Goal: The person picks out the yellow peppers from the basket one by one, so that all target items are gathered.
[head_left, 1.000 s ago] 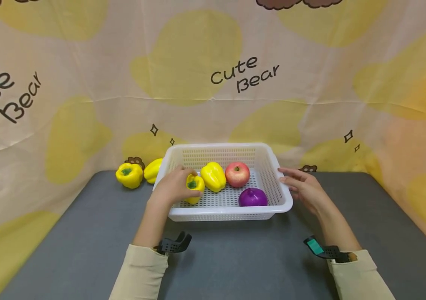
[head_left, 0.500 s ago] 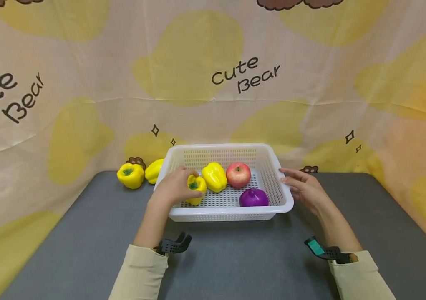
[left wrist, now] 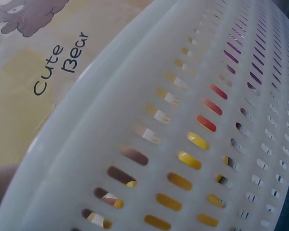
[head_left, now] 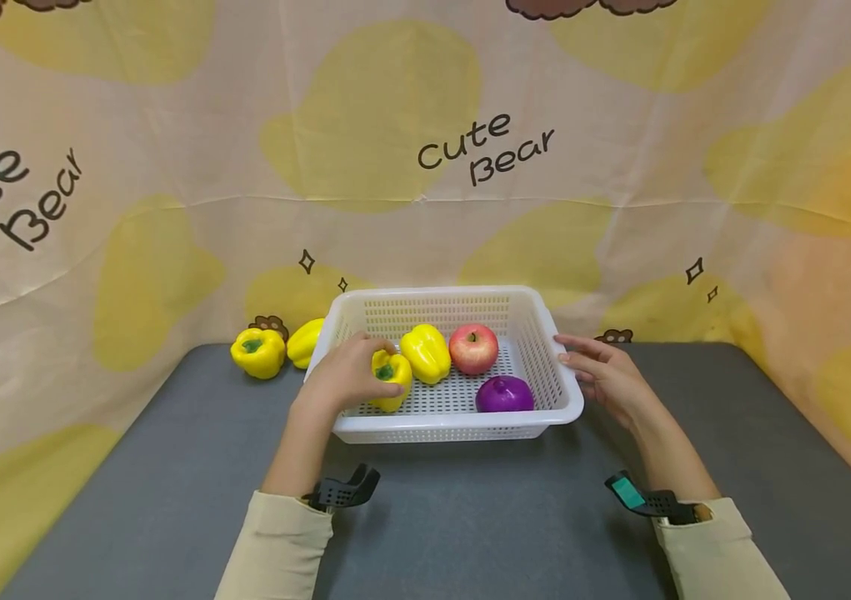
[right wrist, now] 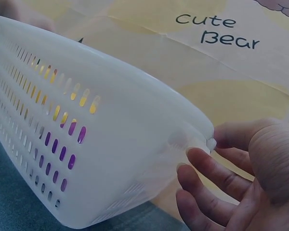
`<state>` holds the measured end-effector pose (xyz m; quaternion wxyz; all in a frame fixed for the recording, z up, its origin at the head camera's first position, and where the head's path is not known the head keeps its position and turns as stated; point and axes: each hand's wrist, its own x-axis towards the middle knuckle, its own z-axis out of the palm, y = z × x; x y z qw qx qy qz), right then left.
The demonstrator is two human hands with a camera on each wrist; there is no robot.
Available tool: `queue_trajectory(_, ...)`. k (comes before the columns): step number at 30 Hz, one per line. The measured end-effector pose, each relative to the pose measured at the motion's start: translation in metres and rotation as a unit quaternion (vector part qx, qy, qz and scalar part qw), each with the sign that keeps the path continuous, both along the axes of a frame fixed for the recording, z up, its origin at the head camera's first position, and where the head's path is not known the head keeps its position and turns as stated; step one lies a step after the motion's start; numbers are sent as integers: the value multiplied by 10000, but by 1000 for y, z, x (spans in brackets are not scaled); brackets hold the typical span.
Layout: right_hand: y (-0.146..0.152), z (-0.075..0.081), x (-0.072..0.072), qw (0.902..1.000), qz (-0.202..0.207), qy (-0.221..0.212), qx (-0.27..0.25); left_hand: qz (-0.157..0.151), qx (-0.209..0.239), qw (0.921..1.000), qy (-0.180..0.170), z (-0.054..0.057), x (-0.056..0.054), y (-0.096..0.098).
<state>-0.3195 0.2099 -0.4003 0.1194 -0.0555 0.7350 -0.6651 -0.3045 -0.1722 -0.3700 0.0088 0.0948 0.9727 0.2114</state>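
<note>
A white perforated plastic basket (head_left: 449,422) stands on the table between both hands. At its left end my left hand (head_left: 346,371) reaches over the rim and holds a yellow bell pepper (head_left: 393,392), thumb on the near side and fingers on the far side. Beside it in the basket lie another yellow bell pepper (head_left: 426,354), a red apple (head_left: 473,349) and a purple onion (head_left: 504,394). My right hand (head_left: 613,379) touches the basket's right rim with relaxed fingers. In the right wrist view its fingertips (right wrist: 195,155) are right at the rim.
To the left of the basket, two more yellow bell peppers (head_left: 258,353) lie on the grey table (head_left: 463,517), the right one partly hidden by the basket. A patterned cloth (head_left: 372,125) with "Cute Bear" lettering hangs behind the table. Both wrists wear black straps (head_left: 342,490).
The left hand's pepper has shifted slightly to the right within the basket. Both hands and the basket otherwise keep their places; the head view sways a little.
</note>
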Motion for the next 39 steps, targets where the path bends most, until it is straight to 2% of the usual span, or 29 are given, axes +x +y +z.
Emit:
queue_trajectory(5,1,-1,-1,10000,9,-36,-25,32,109,9999,88,4,2,-2)
queue_trajectory(12,0,-2,-2,9996,74,-61,-270,325,53,9994,137,10,6,-5)
queue_trajectory(17,0,-2,-1,9993,89,-68,-368,317,96,9992,216,15,9,-5)
queue_trajectory(28,1,-4,0,9992,69,18,-384,368,214,9983,409,33,19,-7)
queue_trajectory(39,2,-6,0,9994,81,63,-345,524,295,9961,640,49,31,-23)
